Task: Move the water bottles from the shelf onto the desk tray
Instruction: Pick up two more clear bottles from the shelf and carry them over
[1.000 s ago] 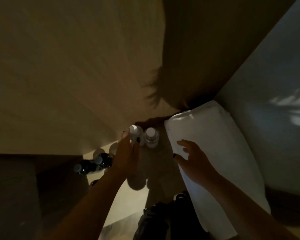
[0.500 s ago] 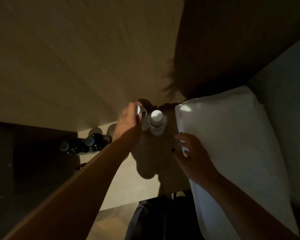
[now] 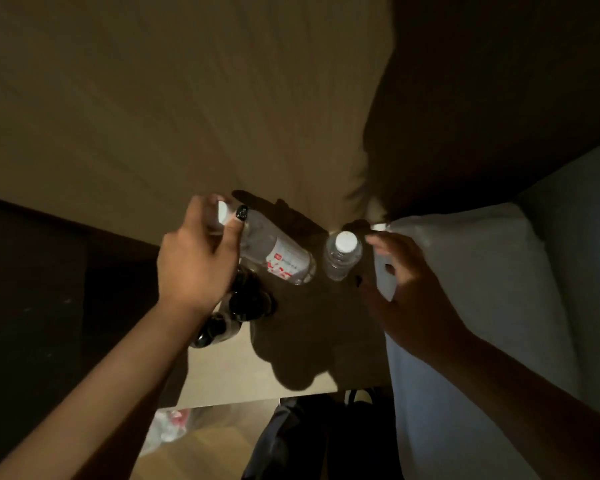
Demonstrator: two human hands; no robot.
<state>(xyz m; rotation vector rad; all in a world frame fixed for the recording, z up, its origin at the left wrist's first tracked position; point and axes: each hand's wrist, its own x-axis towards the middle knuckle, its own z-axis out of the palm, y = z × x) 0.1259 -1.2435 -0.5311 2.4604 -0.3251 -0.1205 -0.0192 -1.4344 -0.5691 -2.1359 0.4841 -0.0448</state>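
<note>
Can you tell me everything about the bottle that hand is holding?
The held water bottle is clear plastic with a white cap and a white label with red print. It looks full of water. The left hand grips it near the cap end, thumb across its neck. It is tilted, base pointing toward the second bottle, which stands upright beside it. Whether it touches anything else is unclear.

Dim, warm light falls from behind the viewer, casting a dark shadow (image 3: 305, 344) at 6 o'clock. Murk swallows 9 and 1 o'clock; wide-angle bending and softness mark the edges.
</note>
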